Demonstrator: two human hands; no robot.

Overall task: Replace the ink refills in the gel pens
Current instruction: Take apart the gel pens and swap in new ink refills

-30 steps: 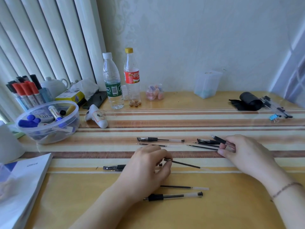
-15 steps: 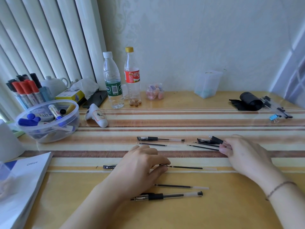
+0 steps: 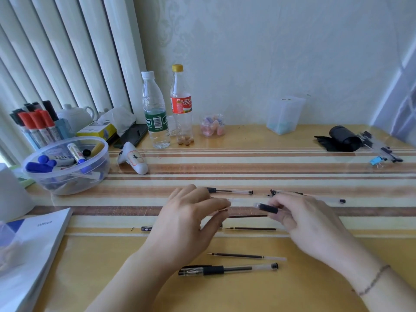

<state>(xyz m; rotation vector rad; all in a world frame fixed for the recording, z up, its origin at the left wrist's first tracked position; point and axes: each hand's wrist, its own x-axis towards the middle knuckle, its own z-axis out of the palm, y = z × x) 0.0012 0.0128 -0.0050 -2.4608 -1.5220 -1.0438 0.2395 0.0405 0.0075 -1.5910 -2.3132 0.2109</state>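
Your right hand (image 3: 308, 221) pinches one pen barrel (image 3: 266, 208) above the table (image 3: 315, 278); your left hand (image 3: 186, 221) holds a refill (image 3: 247, 216) (grip blurred). Two loose refills (image 3: 249, 228) and two whole pens (image 3: 227, 270) lie nearby.

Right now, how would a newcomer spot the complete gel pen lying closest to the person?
Start at the yellow striped table and come to its near edge, below both hands. The complete gel pen lies there, below a bare refill. It alone here has a black grip, cap and clip.
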